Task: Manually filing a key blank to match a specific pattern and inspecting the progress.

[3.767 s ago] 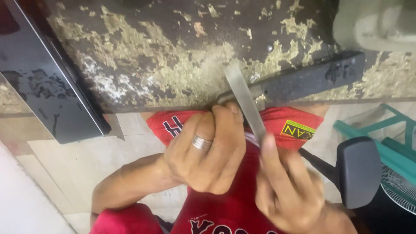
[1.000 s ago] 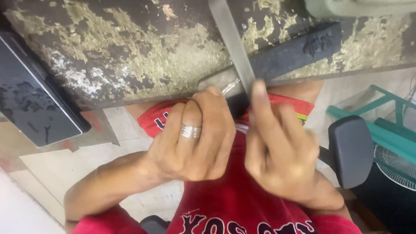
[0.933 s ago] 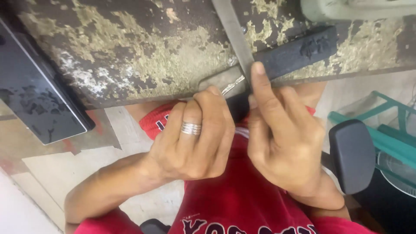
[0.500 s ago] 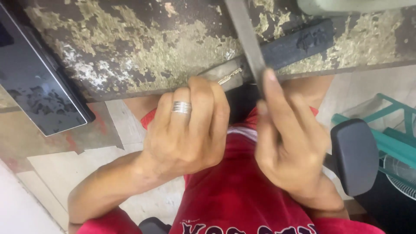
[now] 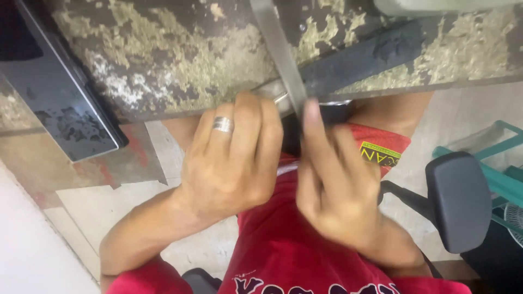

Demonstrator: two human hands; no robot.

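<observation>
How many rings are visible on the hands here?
1: a silver band ring on a finger of the left hand. The right hand shows none, though its blurred, curled fingers may hide one.

Long flat grey metal strip [image 5: 280, 51]: upper end cut off by top edge; lower end hidden behind the hands. Right hand [image 5: 335, 182] motion-blurred, its grip unreadable. Left hand [image 5: 231, 158] fingertips hidden over the small shiny metal part [image 5: 280, 98], too small to identify. Dark flat panel [image 5: 52, 90] cropped at left.
</observation>
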